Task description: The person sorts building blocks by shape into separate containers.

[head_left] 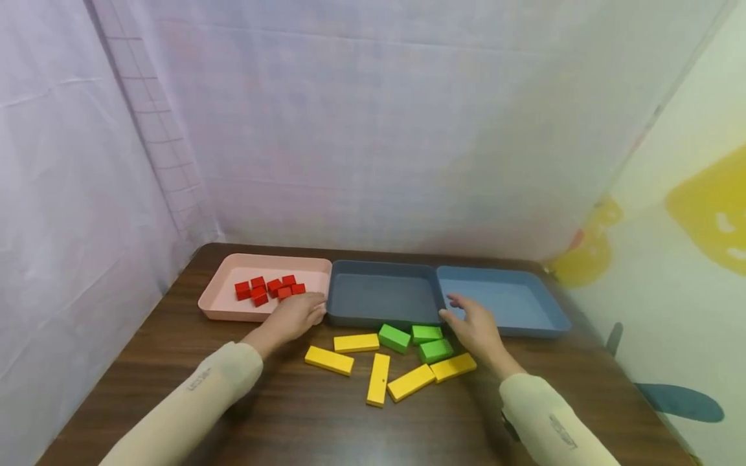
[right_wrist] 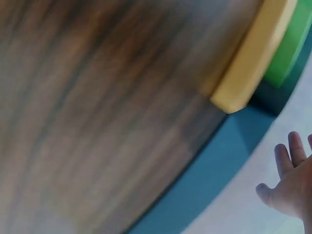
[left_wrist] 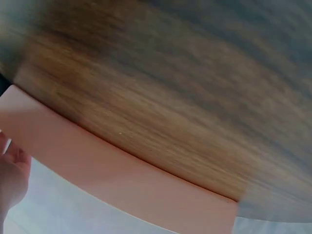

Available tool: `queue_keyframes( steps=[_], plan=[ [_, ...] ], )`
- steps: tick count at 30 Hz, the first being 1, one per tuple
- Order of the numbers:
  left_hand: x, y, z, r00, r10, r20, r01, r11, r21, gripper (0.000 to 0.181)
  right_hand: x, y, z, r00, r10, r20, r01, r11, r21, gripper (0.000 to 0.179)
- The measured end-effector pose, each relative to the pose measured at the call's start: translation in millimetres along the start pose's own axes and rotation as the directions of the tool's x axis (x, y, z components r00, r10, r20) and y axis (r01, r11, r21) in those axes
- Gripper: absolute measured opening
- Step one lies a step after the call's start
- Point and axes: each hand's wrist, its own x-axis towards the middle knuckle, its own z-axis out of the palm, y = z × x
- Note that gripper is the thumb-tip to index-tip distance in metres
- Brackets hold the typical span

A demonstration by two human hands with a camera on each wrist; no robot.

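My left hand [head_left: 295, 316] is over the front right corner of the pink tray [head_left: 218, 294], beside several red cubes [head_left: 259, 296] lying in it. No object shows in its fingers. In the left wrist view the hand [left_wrist: 13, 178] appears at the far left by the tray's wall [left_wrist: 122, 175]. My right hand [head_left: 476, 329], its thumb and fingers spread, hovers over the front left edge of the light blue tray [head_left: 542, 314]. Just left of it lie three green blocks [head_left: 436, 351]. The right wrist view shows that hand [right_wrist: 292, 187] holding nothing, beyond the blue rim.
A dark grey-blue tray [head_left: 384, 320] stands between the pink and light blue ones. Several long yellow blocks [head_left: 411, 382] are scattered on the brown wooden table [head_left: 350, 440] in front. White curtains [head_left: 408, 129] hang behind and at the left; a wall with yellow patterns [head_left: 699, 291] is on the right.
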Motion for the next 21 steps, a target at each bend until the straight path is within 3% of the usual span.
queue_keyframes(
  steps=[3, 6, 12, 16, 21],
  plan=[
    [0.5, -1.9, 2.5, 1.0, 0.018, 0.003, -0.018, 0.999, 0.035, 0.034, -4.9, -22.8, 3.6, 0.995, -0.09, 0.037, 0.09, 0.996, 0.009, 0.049],
    [-0.1, -4.8, 3.4, 0.999, 0.037, 0.001, -0.037, 0.997, 0.066, 0.035, -14.5, -44.8, 12.9, 0.975, -0.202, 0.096, 0.203, 0.979, -0.002, 0.047],
    [-2.1, -10.8, 2.5, 0.997, 0.079, 0.021, -0.081, 0.995, 0.066, 0.037, -32.7, -81.6, 38.0, 0.893, -0.406, 0.193, 0.425, 0.903, -0.064, 0.041],
    [-3.1, -14.8, 0.3, 0.996, 0.084, 0.03, -0.086, 0.995, 0.054, 0.038, -34.9, -105.6, 55.1, 0.86, -0.444, 0.252, 0.485, 0.865, -0.13, 0.037],
    [-8.1, -17.9, -1.0, 0.998, 0.044, 0.04, -0.045, 0.999, 0.01, 0.039, -32.4, -129.9, 77.9, 0.858, -0.434, 0.273, 0.496, 0.839, -0.225, 0.035]
  ],
)
